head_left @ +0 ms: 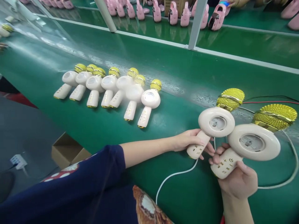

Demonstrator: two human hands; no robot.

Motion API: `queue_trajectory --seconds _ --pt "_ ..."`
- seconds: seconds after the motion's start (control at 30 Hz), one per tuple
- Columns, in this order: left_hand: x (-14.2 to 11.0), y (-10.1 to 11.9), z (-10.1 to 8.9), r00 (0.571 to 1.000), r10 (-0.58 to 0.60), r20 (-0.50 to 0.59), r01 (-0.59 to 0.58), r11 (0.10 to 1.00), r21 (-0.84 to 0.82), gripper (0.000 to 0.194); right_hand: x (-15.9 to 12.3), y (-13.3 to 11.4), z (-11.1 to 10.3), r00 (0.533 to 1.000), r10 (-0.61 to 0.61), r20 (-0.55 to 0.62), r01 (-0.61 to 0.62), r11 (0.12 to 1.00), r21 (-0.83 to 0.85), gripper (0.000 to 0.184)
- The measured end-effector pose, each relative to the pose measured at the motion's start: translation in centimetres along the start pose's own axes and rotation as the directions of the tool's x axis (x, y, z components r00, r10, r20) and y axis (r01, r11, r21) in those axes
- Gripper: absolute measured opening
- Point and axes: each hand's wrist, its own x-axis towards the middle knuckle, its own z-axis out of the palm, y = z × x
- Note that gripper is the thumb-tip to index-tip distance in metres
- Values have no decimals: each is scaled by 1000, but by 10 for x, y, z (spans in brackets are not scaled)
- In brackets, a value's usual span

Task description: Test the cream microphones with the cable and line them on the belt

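My left hand [190,141] is wrapped round the handle of a cream karaoke microphone [202,119] with a gold mesh head. In my right hand [240,179] is a second microphone [235,140] of the same kind, nearer to me. Both are tilted with their gold heads pointing up and to the right. Each has an oval body with a round recess facing up and gold button marks on its handle. The two microphones are close together, the right one partly overlapping the left. Some fingers of both hands are hidden behind the handles.
Several like microphones [150,99] lie in a row on the green bench [105,127]. A white cable [171,176] curves beneath my hands; red and black wires [271,102] run at right. Pink devices [173,14] stand beyond a metal post [197,25]. A cardboard box [67,151] is below.
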Motion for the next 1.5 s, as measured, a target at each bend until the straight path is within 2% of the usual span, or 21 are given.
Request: queue_trajectory --seconds 0.17,0.5,0.7,0.83,0.9,1.0,1.2,1.4,1.5 --pt "2 -4 -4 998 -54 40 58 993 -105 40 -2 2 4 1000 8 -7 -8 1000 -27 31" --pt "2 0 3 991 -126 -51 119 986 -121 31 3 7 2 987 159 -2 -159 984 -86 33" --pt "6 -1 -3 972 -216 -95 194 960 -200 22 4 3 0 961 249 -123 -256 965 -50 34" --pt "6 5 -4 966 -254 -34 223 899 -378 20 8 2 -2 930 310 -197 -316 949 -2 35" --pt "5 9 2 968 -248 -48 205 882 -424 21 9 0 -4 930 315 -188 -320 947 3 35" --pt "3 16 20 957 -252 -141 174 894 -412 22 6 -5 -7 941 300 -156 -294 954 56 35" --pt "-10 28 65 924 -299 -239 213 921 -327 24 -4 -13 -2 971 159 -180 -140 984 113 34" --pt "-12 27 74 879 -366 -304 266 908 -323 28 -4 -11 7 976 138 -168 -116 984 135 31" --pt "-12 26 75 883 -367 -292 262 903 -342 34 -3 -11 8 976 168 -135 -144 975 171 31"
